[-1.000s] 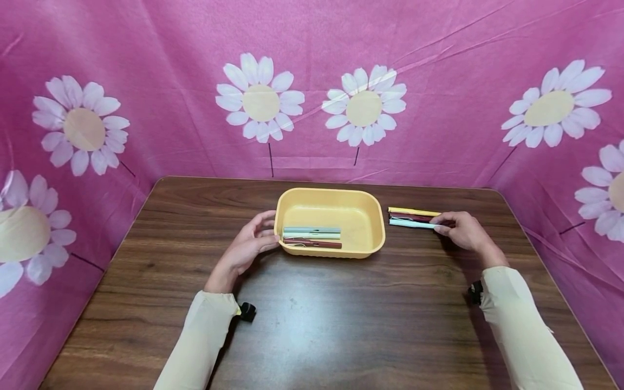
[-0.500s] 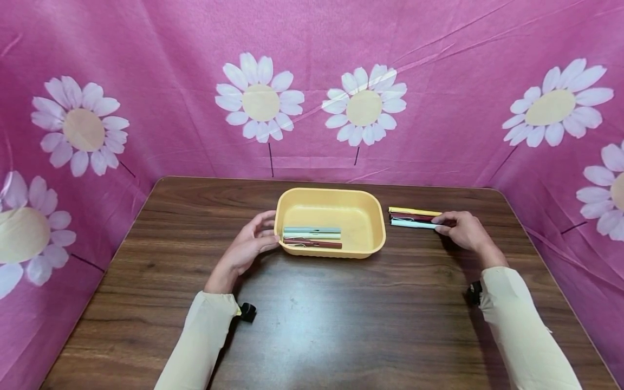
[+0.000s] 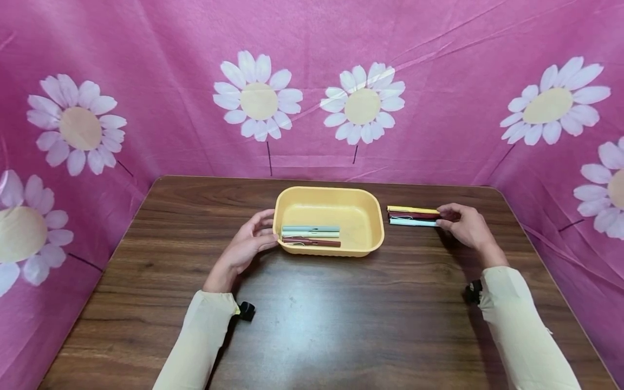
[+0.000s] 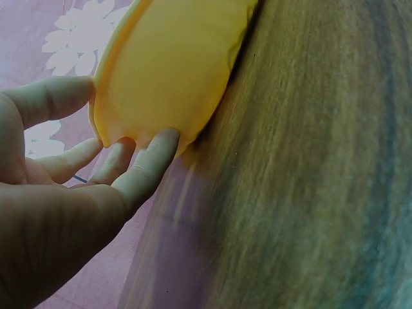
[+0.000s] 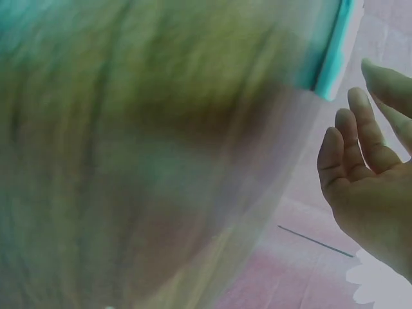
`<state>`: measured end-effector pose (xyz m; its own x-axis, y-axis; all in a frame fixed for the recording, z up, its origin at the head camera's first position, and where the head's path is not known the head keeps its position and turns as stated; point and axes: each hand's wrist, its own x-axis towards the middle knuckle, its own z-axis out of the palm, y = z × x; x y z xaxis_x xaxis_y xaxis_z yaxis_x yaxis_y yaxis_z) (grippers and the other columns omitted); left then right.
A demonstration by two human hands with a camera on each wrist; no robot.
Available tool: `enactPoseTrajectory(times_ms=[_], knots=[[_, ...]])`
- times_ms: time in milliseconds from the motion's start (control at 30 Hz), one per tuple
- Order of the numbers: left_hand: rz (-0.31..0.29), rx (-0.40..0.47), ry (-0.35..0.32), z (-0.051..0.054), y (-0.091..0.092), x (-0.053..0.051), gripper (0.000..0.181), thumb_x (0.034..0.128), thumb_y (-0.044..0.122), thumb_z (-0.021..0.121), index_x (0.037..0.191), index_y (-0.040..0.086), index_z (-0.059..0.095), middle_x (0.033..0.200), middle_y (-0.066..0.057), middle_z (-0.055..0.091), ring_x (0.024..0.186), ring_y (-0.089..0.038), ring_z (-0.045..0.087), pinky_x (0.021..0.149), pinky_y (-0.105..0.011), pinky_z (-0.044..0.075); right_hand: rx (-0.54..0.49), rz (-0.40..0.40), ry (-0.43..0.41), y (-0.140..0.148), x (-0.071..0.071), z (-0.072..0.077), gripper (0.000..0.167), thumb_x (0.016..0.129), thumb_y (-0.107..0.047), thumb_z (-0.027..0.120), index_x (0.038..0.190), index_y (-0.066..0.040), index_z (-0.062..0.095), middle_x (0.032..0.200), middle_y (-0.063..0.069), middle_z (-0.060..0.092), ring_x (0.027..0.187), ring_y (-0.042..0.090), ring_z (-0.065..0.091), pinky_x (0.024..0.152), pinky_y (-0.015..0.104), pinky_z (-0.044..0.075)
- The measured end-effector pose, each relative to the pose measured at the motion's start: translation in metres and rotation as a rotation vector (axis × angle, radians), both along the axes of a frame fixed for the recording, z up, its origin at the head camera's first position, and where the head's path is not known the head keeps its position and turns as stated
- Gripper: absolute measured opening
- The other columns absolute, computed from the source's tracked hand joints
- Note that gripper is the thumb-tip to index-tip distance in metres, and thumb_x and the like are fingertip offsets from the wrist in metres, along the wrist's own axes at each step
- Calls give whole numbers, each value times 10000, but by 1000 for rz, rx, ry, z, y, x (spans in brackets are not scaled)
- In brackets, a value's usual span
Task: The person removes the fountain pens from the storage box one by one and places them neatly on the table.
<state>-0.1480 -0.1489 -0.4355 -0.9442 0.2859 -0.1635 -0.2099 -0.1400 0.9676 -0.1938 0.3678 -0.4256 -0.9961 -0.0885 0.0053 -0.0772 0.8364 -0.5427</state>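
The right hand (image 3: 465,226) has just spread wider at the loose pens' (image 3: 414,215) ends, seemingly not gripping them, beside the tray (image 3: 361,226) on the surface (image 3: 312,325); the left hand's (image 3: 245,245) extended fingers touch the tray.

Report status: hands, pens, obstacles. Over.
Left hand touching tray. Right hand at loose pens' right ends, thumb and forefinger apart, contact unclear. Three more pens inside tray. Tray wall between them and loose ones.
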Motion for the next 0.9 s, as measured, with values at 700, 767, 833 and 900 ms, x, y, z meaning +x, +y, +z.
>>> enactPoseTrajectory(times_ms=[700,767,833,900], knots=[[20,-6,-25,2,-2,-2,708,930,-123,572,1562,12,284,1431,-295,389,1240,-366,497,940,-309,571,-224,42,153,-55,8,23,269,956,-116,704,1178,35,681,1025,226,701,814,-34,566,681,93,463],[19,-9,-18,1,-2,-1,704,930,-125,569,1561,7,286,1430,-300,388,1236,-361,501,939,-304,570,-242,57,173,-62,9,26,261,951,-107,710,1173,27,683,1015,210,700,826,-29,568,680,105,463],[18,-10,-13,1,-1,-1,700,929,-127,569,1559,6,293,1431,-301,388,1231,-355,504,934,-299,572,-271,64,193,-71,11,29,255,947,-99,715,1172,19,686,1001,186,696,819,-19,577,668,118,469],[19,-12,-9,1,-1,-1,696,927,-128,569,1555,4,301,1433,-303,389,1223,-349,509,927,-293,574,-303,68,211,-80,13,33,254,949,-102,715,1175,10,690,993,161,691,822,-4,589,683,124,476]])
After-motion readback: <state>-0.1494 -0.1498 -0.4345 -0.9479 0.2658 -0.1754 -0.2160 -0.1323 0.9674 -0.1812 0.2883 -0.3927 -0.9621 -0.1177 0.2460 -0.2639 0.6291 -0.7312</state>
